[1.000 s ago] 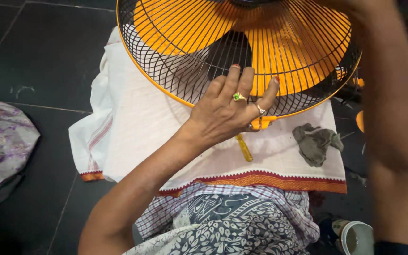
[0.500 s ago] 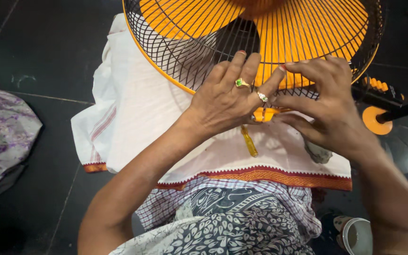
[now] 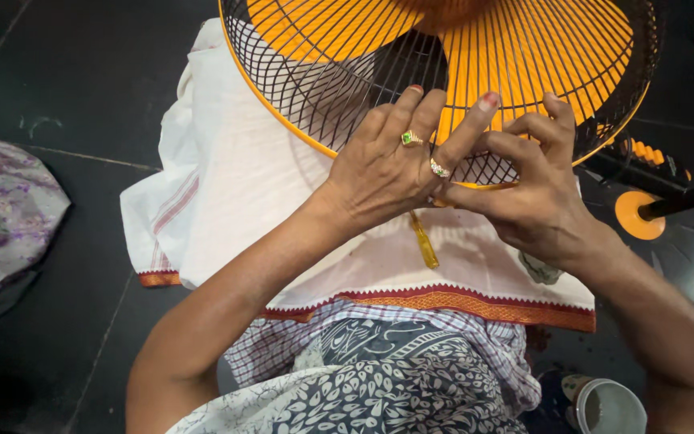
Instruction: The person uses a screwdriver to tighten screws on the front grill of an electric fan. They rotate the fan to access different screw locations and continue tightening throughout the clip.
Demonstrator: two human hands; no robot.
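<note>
Dark tiled floor [image 3: 58,96]; white cloth [image 3: 234,185] spread beneath orange fan guard [image 3: 443,48]. Left hand [image 3: 383,165] fingers together, flat on guard's lower rim; right hand [image 3: 524,189] fingers curled, pinching that rim.

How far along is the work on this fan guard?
Done: the orange fan guard is off its stand and lies over the white cloth. In hand: left hand and right hand meet at its lower rim. Left: the yellow screwdriver lies unused; the stand base waits alongside.
</note>
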